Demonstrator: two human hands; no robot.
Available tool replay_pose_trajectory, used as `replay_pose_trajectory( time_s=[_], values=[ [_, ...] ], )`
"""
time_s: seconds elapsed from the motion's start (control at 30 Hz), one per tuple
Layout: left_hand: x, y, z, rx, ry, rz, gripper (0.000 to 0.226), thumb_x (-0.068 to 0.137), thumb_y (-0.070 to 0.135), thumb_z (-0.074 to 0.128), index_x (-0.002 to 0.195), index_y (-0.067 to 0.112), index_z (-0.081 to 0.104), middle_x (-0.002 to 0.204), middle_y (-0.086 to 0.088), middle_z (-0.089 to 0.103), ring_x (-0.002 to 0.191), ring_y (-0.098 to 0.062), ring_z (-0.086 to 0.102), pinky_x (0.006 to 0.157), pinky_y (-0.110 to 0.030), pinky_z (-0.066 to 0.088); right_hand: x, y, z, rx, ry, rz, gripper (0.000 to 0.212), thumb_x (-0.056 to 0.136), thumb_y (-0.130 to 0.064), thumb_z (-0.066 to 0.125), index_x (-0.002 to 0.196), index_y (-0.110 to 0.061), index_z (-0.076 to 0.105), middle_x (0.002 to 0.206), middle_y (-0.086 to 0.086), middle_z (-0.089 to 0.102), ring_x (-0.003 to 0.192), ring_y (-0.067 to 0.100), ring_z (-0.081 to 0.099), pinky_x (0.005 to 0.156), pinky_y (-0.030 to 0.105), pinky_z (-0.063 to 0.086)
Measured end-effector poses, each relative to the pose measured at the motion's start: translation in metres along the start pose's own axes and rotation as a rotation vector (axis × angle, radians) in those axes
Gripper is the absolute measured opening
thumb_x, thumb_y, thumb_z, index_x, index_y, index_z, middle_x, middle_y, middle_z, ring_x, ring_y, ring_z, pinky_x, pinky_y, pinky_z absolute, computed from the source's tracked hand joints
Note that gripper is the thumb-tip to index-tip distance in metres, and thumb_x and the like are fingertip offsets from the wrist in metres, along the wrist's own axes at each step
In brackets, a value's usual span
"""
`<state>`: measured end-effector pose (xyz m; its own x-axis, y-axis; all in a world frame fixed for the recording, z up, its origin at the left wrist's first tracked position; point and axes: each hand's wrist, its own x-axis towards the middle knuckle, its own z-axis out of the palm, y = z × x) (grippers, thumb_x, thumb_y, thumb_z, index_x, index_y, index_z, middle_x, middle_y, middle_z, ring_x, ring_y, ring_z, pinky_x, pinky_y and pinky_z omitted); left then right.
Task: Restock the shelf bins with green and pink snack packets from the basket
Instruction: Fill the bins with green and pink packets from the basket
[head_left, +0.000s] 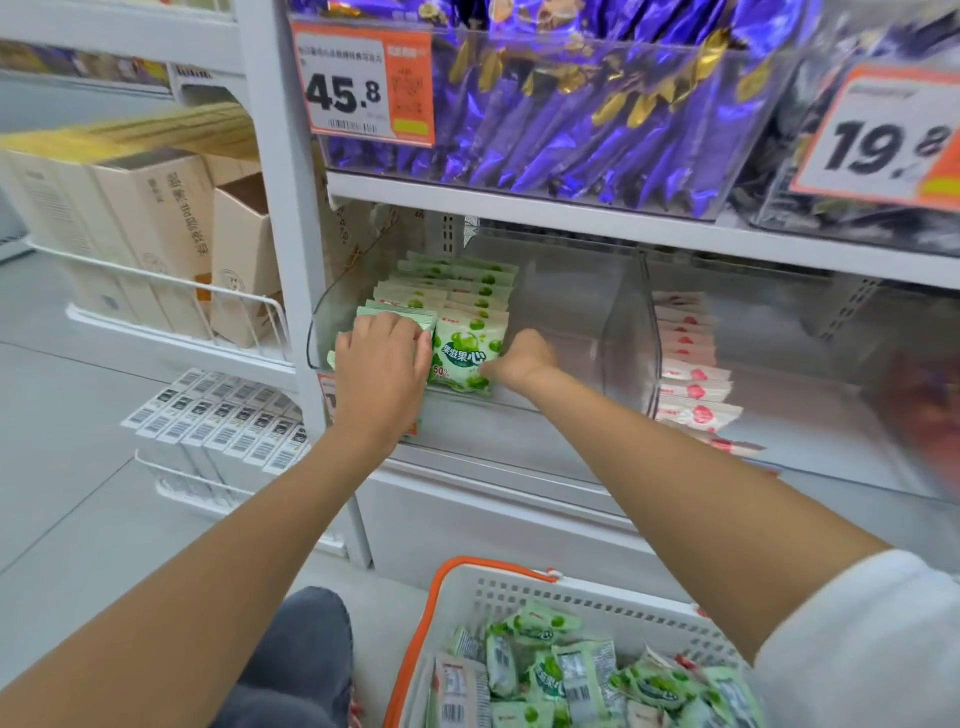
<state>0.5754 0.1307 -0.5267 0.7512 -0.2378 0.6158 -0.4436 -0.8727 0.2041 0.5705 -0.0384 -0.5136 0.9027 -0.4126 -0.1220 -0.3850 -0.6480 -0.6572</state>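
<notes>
A clear shelf bin (582, 312) holds rows of upright green snack packets (457, 283) in its left part. My left hand (382, 366) lies over the front left stack of green packets, fingers curled on their tops. My right hand (519, 361) reaches into the bin and touches the lower right edge of the front green packet (465, 356); its fingers are hidden. To the right, a second clear bin (779, 364) holds a row of pink packets (693, 374). Below, a white basket (571, 592) with an orange handle holds several loose green packets (550, 670).
The shelf above carries bins of purple packets (561, 114) with price tags 45.8 and 19.8. At left, wire racks hold cream boxes (145, 228) and barcoded boxes (223, 415). My knee in grey trousers (301, 654) is beside the basket on the grey floor.
</notes>
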Motion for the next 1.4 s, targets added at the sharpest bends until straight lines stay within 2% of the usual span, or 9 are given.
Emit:
replay_pose_trajectory(
  time_s=[0.13, 0.3, 0.67, 0.77, 0.87, 1.0, 1.17, 1.33, 1.4],
  values=[
    [-0.018, 0.036, -0.017, -0.099, -0.006, 0.090, 0.019, 0.096, 0.023, 0.052, 0.083, 0.013, 0.062, 0.081, -0.004, 0.059, 0.078, -0.027, 0.052, 0.066, -0.040, 0.043, -0.049, 0.020, -0.029, -0.154, 0.247, -0.307, 0.016, 0.085, -0.015, 0.061, 0.101, -0.012, 0.060, 0.104, 0.006, 0.063, 0.096, 0.027, 0.059, 0.071, 0.031, 0.041],
    [-0.076, 0.075, -0.025, -0.239, -0.307, 0.080, 0.017, 0.096, 0.024, 0.046, 0.085, 0.017, 0.057, 0.082, 0.000, 0.060, 0.074, -0.025, 0.056, 0.060, -0.037, 0.044, -0.121, 0.075, -0.034, -0.284, 0.350, -0.628, 0.006, 0.088, -0.015, 0.055, 0.093, -0.014, 0.059, 0.092, 0.003, 0.062, 0.083, 0.025, 0.059, 0.065, 0.034, 0.041],
    [-0.249, 0.042, 0.059, 0.208, -1.398, 0.102, 0.014, 0.094, 0.015, 0.049, 0.107, 0.014, 0.053, 0.108, -0.005, 0.054, 0.092, -0.021, 0.052, 0.075, -0.031, 0.043, -0.225, 0.286, 0.062, -0.312, -0.476, -0.010, 0.020, 0.095, -0.010, 0.048, 0.104, -0.005, 0.066, 0.102, 0.012, 0.067, 0.094, 0.026, 0.063, 0.073, 0.033, 0.049],
    [-0.273, 0.031, 0.077, 0.435, -1.393, 0.426, 0.052, 0.094, 0.011, 0.053, 0.143, 0.021, 0.040, 0.141, -0.005, 0.044, 0.124, -0.026, 0.048, 0.094, -0.036, 0.045, -0.222, 0.294, 0.073, -0.272, -0.498, 0.026, 0.017, 0.093, -0.007, 0.049, 0.095, -0.009, 0.066, 0.099, 0.009, 0.067, 0.093, 0.025, 0.063, 0.071, 0.031, 0.048],
    [-0.285, 0.029, 0.087, 0.553, -1.292, 0.722, 0.064, 0.091, 0.017, 0.063, 0.147, 0.028, 0.034, 0.154, -0.005, 0.028, 0.136, -0.029, 0.035, 0.106, -0.042, 0.036, -0.215, 0.294, 0.077, -0.242, -0.473, 0.011, 0.017, 0.093, -0.012, 0.055, 0.105, -0.015, 0.067, 0.108, 0.002, 0.067, 0.098, 0.019, 0.062, 0.083, 0.033, 0.052],
    [-0.289, 0.027, 0.101, 0.539, -1.244, 0.822, 0.053, 0.090, 0.016, 0.061, 0.139, 0.029, 0.045, 0.149, -0.005, 0.038, 0.134, -0.028, 0.038, 0.105, -0.045, 0.035, -0.216, 0.298, 0.075, -0.196, -0.452, 0.029, 0.015, 0.095, -0.014, 0.056, 0.106, -0.015, 0.066, 0.110, 0.001, 0.066, 0.100, 0.019, 0.062, 0.088, 0.034, 0.051],
    [-0.256, 0.047, 0.097, 0.150, -1.152, 0.408, 0.024, 0.097, 0.043, 0.049, 0.084, 0.029, 0.063, 0.094, 0.007, 0.064, 0.098, -0.015, 0.058, 0.090, -0.036, 0.039, -0.210, 0.298, 0.062, -0.015, -0.382, 0.088, 0.018, 0.093, -0.014, 0.058, 0.110, -0.015, 0.066, 0.112, 0.005, 0.065, 0.097, 0.023, 0.065, 0.084, 0.038, 0.055],
    [-0.211, 0.083, 0.064, -0.605, -1.083, -0.080, 0.044, 0.102, 0.032, 0.047, 0.062, 0.016, 0.036, 0.057, 0.003, 0.033, 0.049, -0.004, 0.032, 0.054, -0.021, 0.031, -0.195, 0.256, 0.026, 0.365, -0.470, 0.105, 0.070, 0.083, -0.024, 0.076, 0.143, -0.020, 0.041, 0.134, -0.006, 0.051, 0.121, 0.013, 0.050, 0.096, 0.027, 0.042],
    [-0.197, 0.104, 0.045, -0.734, -1.103, -0.175, 0.043, 0.103, 0.034, 0.044, 0.066, 0.015, 0.036, 0.059, 0.004, 0.029, 0.049, -0.005, 0.028, 0.049, -0.018, 0.027, -0.188, 0.245, 0.009, 0.439, -0.460, 0.096, 0.055, 0.085, -0.022, 0.074, 0.135, -0.014, 0.052, 0.126, 0.004, 0.062, 0.109, 0.017, 0.062, 0.090, 0.029, 0.050]
  ],
)
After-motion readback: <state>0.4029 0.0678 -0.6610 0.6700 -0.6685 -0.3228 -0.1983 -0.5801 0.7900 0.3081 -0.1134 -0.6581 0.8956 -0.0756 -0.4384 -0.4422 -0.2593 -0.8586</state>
